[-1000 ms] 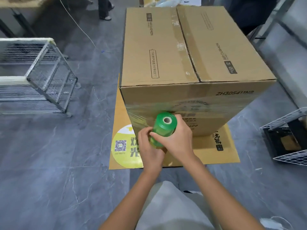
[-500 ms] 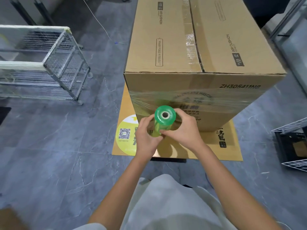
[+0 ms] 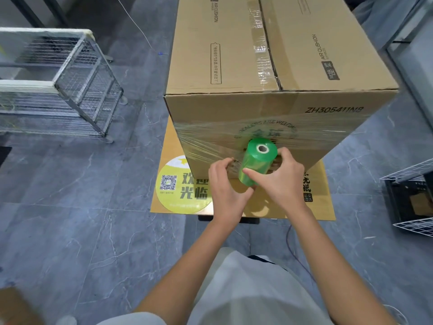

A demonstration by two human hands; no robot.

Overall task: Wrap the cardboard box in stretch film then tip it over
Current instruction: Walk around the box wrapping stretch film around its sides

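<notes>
Roll's moving right: a second ago it sat by the near-left corner, and now I've got the green roll (image 3: 256, 165) at mid-face of the cardboard box (image 3: 234, 55), which stands upright on a flat cardboard sheet (image 3: 323, 207). The left hand (image 3: 225, 186) grips its lower end and the right hand (image 3: 278, 181) clasps its side. Film (image 3: 210, 141) bands the near face. The top strip is bare, so I'd say more wrapping, tipping later.

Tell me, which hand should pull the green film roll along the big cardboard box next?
The right hand, probably: it grips the green plastic film roll, and clear film stretches in from the left. The left hand holds its lower end.
</notes>
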